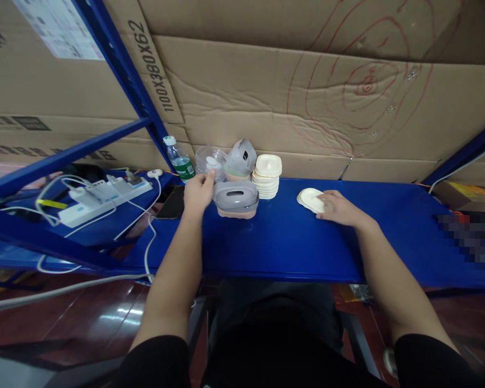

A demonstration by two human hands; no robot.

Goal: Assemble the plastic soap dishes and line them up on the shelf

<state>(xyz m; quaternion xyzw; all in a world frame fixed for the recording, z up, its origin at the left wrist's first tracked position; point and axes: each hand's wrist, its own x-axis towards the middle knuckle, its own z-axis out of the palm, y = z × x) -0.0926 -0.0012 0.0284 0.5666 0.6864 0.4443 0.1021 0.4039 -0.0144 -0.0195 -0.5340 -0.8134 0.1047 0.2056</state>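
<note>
My left hand (199, 191) is at the left side of a grey oval lid with a slot, on top of a pink base (236, 199), and pinches a small white piece (212, 163) between thumb and fingers. My right hand (337, 208) rests flat on the blue shelf, fingers touching a cream rounded lid (309, 199) that lies alone. Between the hands stands a stack of cream lids (267, 175). Behind the grey lid are a tilted grey part (242, 156) and a clear plastic bowl (208, 155).
A blue metal shelf (291, 242) carries everything. At left are a water bottle (178, 160), a dark phone (172, 203), and a white power strip (105, 196) with cables. Cardboard sheets (307, 91) line the back. A blue diagonal strut (121, 70) crosses upper left.
</note>
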